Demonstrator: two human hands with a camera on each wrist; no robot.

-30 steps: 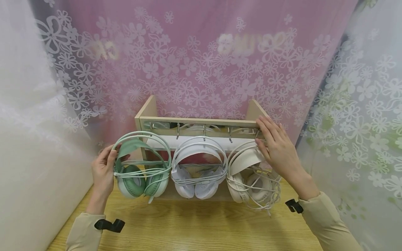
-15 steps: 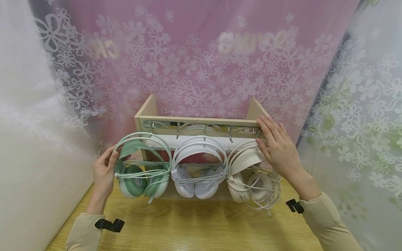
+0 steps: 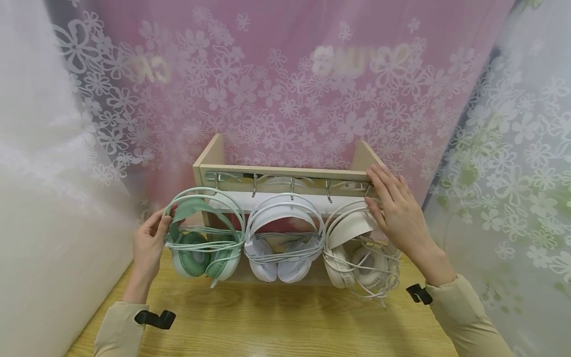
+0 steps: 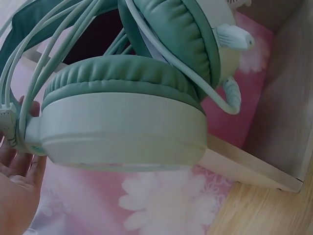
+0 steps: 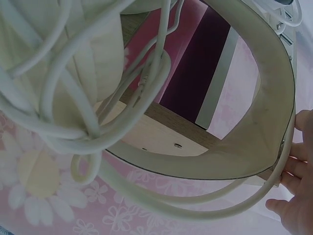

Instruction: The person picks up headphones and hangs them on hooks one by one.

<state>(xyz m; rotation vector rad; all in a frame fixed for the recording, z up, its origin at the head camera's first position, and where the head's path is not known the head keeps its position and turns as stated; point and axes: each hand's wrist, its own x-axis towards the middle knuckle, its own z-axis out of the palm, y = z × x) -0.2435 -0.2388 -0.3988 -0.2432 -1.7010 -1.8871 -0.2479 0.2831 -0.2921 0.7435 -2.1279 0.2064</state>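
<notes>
At the left end of the wooden rack (image 3: pixel 285 171), my left hand (image 3: pixel 148 243) pinches the side of the green headphones (image 3: pixel 202 253), its thumb in front of the band. Their cable is bundled across the ear cups (image 4: pixel 124 127). White headphones (image 3: pixel 285 258) hang in the middle, and cream headphones (image 3: pixel 357 258) hang on the right with a loose tangle of cable. My right hand (image 3: pixel 401 215) rests with extended fingers over the rack's right corner. Its thumb lies beside the top of the cream headband (image 5: pixel 249 142).
Several metal hooks (image 3: pixel 292 188) line the rack's front rail. A wooden side panel (image 3: pixel 366 154) stands at the rack's right. The rack stands on a wood-grain table (image 3: pixel 285 322), with a pink flowered curtain (image 3: pixel 285 74) behind and pale curtains at both sides.
My left hand and the green headphones have shifted slightly to the right, and the left ear cup has turned a little. My right hand keeps its place on the rack.
</notes>
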